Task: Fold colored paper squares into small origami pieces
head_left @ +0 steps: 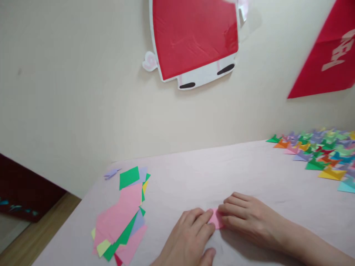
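Observation:
A small pink folded paper [215, 218] lies on the pale pink table [210, 173] near its front edge. My left hand [188, 238] presses on the paper's left side with fingers held together. From the right, my right hand [244, 218] rests its fingertips on the paper, fingers close together and bent. Most of the paper is hidden under both hands.
A loose pile of coloured paper squares [124, 218], pink, green, yellow and lilac, lies at the left. Several folded paper figures [318, 151] crowd the far right by the wall. A small lilac folded piece [111, 173] sits at the back left. Red posters [194, 37] hang on the wall.

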Action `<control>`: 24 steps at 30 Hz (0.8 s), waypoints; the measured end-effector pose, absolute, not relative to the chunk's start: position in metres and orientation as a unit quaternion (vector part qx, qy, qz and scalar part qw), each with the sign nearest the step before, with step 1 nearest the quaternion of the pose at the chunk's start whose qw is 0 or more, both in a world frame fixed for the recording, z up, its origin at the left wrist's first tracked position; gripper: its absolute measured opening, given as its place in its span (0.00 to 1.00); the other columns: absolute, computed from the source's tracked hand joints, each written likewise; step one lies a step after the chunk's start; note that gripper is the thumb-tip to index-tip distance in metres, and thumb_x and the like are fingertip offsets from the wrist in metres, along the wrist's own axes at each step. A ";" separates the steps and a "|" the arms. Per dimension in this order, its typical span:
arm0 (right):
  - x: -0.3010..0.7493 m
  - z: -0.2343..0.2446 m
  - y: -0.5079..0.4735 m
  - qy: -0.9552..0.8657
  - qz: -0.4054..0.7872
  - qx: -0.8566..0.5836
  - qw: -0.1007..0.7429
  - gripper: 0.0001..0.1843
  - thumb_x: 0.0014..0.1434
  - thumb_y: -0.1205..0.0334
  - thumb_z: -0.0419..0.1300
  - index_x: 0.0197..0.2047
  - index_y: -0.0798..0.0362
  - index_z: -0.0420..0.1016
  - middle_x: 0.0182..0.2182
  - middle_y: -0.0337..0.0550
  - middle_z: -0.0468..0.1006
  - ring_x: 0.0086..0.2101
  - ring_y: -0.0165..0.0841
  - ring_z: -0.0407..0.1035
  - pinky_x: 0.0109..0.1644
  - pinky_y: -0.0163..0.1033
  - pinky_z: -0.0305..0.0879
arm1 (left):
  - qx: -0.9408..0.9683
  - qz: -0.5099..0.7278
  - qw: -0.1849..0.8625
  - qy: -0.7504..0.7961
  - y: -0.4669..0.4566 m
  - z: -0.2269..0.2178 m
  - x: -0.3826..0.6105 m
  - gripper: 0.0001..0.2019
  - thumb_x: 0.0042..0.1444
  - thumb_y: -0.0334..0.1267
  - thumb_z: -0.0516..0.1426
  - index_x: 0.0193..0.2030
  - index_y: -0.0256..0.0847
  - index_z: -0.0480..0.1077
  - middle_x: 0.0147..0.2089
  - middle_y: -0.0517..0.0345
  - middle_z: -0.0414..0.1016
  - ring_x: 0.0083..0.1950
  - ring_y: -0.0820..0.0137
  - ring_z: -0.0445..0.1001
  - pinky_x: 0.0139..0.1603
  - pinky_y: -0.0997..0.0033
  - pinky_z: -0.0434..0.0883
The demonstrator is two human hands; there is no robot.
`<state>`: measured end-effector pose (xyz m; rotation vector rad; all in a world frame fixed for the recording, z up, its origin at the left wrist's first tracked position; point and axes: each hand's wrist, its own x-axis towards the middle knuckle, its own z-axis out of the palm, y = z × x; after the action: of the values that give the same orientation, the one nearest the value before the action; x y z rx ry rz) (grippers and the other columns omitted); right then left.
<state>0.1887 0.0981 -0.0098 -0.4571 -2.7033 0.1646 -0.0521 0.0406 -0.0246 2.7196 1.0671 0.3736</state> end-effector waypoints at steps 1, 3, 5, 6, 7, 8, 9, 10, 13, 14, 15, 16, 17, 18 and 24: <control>0.187 -0.010 0.098 -0.964 0.065 -0.168 0.196 0.15 0.68 0.70 0.47 0.36 0.51 0.73 0.33 0.44 0.78 0.32 0.33 0.66 0.39 0.40 0.61 | 0.920 0.135 0.081 0.360 0.040 -0.028 -0.052 0.18 0.59 0.39 0.58 0.55 0.36 0.67 0.65 0.47 0.66 0.60 0.57 0.65 0.58 0.57 0.67; 0.184 -0.011 0.097 -0.953 0.104 -0.200 0.201 0.13 0.68 0.69 0.50 0.36 0.51 0.74 0.35 0.44 0.78 0.34 0.34 0.67 0.40 0.40 0.62 | 0.918 0.155 0.052 0.362 0.038 -0.034 -0.050 0.18 0.59 0.40 0.58 0.55 0.35 0.67 0.63 0.47 0.68 0.59 0.57 0.65 0.57 0.57 0.68; 0.180 -0.012 0.096 -0.929 0.174 -0.252 0.208 0.10 0.67 0.68 0.54 0.36 0.51 0.74 0.38 0.44 0.78 0.37 0.34 0.68 0.42 0.40 0.63 | 0.916 0.167 0.033 0.364 0.036 -0.036 -0.049 0.18 0.59 0.41 0.58 0.54 0.36 0.67 0.57 0.48 0.71 0.55 0.58 0.67 0.55 0.59 0.69; 0.178 -0.012 0.095 -0.912 0.214 -0.280 0.212 0.08 0.66 0.67 0.55 0.36 0.51 0.74 0.39 0.43 0.77 0.39 0.35 0.68 0.43 0.40 0.64 | 0.915 0.170 0.026 0.365 0.035 -0.036 -0.049 0.17 0.59 0.41 0.59 0.53 0.36 0.68 0.54 0.49 0.73 0.53 0.60 0.67 0.53 0.60 0.69; 0.177 -0.012 0.094 -0.893 0.251 -0.307 0.215 0.08 0.66 0.66 0.56 0.35 0.50 0.74 0.39 0.43 0.77 0.41 0.35 0.68 0.44 0.40 0.65 | 0.916 0.170 0.017 0.363 0.035 -0.035 -0.048 0.17 0.59 0.41 0.59 0.52 0.36 0.68 0.51 0.51 0.74 0.51 0.61 0.68 0.52 0.62 0.69; 0.176 -0.012 0.092 -0.874 0.282 -0.331 0.219 0.08 0.65 0.65 0.57 0.34 0.50 0.74 0.39 0.43 0.77 0.42 0.36 0.68 0.46 0.40 0.65 | 0.917 0.170 0.005 0.361 0.035 -0.034 -0.048 0.16 0.60 0.41 0.59 0.51 0.35 0.68 0.49 0.52 0.74 0.50 0.61 0.68 0.51 0.62 0.69; 0.175 -0.013 0.091 -0.856 0.307 -0.351 0.222 0.08 0.65 0.64 0.58 0.32 0.50 0.73 0.39 0.42 0.76 0.43 0.36 0.67 0.47 0.41 0.65 | 0.918 0.171 -0.010 0.357 0.034 -0.033 -0.047 0.15 0.60 0.41 0.58 0.50 0.35 0.69 0.48 0.52 0.74 0.50 0.62 0.68 0.51 0.63 0.69; 0.174 -0.013 0.090 -0.843 0.325 -0.366 0.226 0.09 0.64 0.63 0.59 0.31 0.50 0.73 0.38 0.42 0.76 0.43 0.37 0.67 0.48 0.41 0.65 | 0.918 0.175 -0.027 0.354 0.034 -0.032 -0.047 0.15 0.61 0.42 0.58 0.50 0.35 0.69 0.47 0.53 0.75 0.50 0.62 0.68 0.51 0.63 0.68; 0.173 -0.014 0.088 -0.824 0.346 -0.382 0.234 0.09 0.64 0.63 0.59 0.30 0.50 0.72 0.37 0.42 0.76 0.44 0.38 0.66 0.49 0.43 0.65 | 0.913 0.200 -0.078 0.348 0.035 -0.031 -0.045 0.13 0.63 0.42 0.56 0.49 0.35 0.70 0.47 0.54 0.75 0.50 0.63 0.68 0.52 0.64 0.66; 0.172 -0.014 0.087 -0.824 0.346 -0.382 0.236 0.09 0.64 0.64 0.59 0.30 0.50 0.72 0.37 0.42 0.76 0.44 0.38 0.66 0.49 0.44 0.65 | 0.909 0.212 -0.091 0.347 0.035 -0.031 -0.044 0.13 0.63 0.41 0.55 0.48 0.34 0.70 0.47 0.54 0.76 0.50 0.64 0.68 0.51 0.65 0.66; 0.172 -0.015 0.087 -0.825 0.343 -0.382 0.237 0.09 0.64 0.64 0.58 0.30 0.50 0.71 0.36 0.42 0.75 0.43 0.38 0.66 0.48 0.44 0.64 | 0.906 0.224 -0.103 0.345 0.035 -0.032 -0.043 0.12 0.63 0.41 0.55 0.48 0.34 0.70 0.46 0.55 0.76 0.49 0.64 0.68 0.51 0.65 0.66; 0.171 -0.015 0.088 -0.825 0.340 -0.383 0.238 0.09 0.63 0.65 0.58 0.30 0.50 0.71 0.36 0.42 0.75 0.43 0.38 0.66 0.48 0.44 0.64 | 0.904 0.232 -0.111 0.342 0.035 -0.032 -0.043 0.12 0.63 0.40 0.54 0.47 0.34 0.70 0.46 0.55 0.76 0.49 0.64 0.69 0.50 0.66 0.66; 0.171 -0.015 0.088 -0.825 0.339 -0.384 0.239 0.08 0.63 0.66 0.58 0.30 0.50 0.71 0.36 0.42 0.75 0.43 0.38 0.65 0.48 0.44 0.64 | 0.902 0.237 -0.115 0.341 0.035 -0.033 -0.042 0.10 0.64 0.39 0.54 0.45 0.34 0.71 0.46 0.54 0.76 0.48 0.64 0.69 0.49 0.66 0.67; 0.170 -0.015 0.088 -0.825 0.338 -0.385 0.239 0.08 0.63 0.66 0.58 0.31 0.50 0.71 0.36 0.42 0.75 0.43 0.38 0.65 0.48 0.44 0.64 | 0.902 0.238 -0.115 0.341 0.035 -0.033 -0.041 0.09 0.63 0.39 0.54 0.42 0.35 0.71 0.46 0.53 0.76 0.48 0.64 0.69 0.49 0.66 0.67; 0.168 -0.014 0.092 -0.822 0.343 -0.389 0.237 0.09 0.62 0.66 0.58 0.29 0.50 0.70 0.35 0.42 0.74 0.42 0.38 0.65 0.47 0.44 0.64 | 0.896 0.243 -0.110 0.354 0.032 -0.030 -0.036 0.08 0.59 0.30 0.54 0.44 0.35 0.71 0.41 0.55 0.75 0.42 0.65 0.70 0.43 0.65 0.68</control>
<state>0.1684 0.0919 -0.0142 -1.0652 -2.2524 0.9401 -0.0356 0.0324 -0.0299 3.0320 1.1990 0.8236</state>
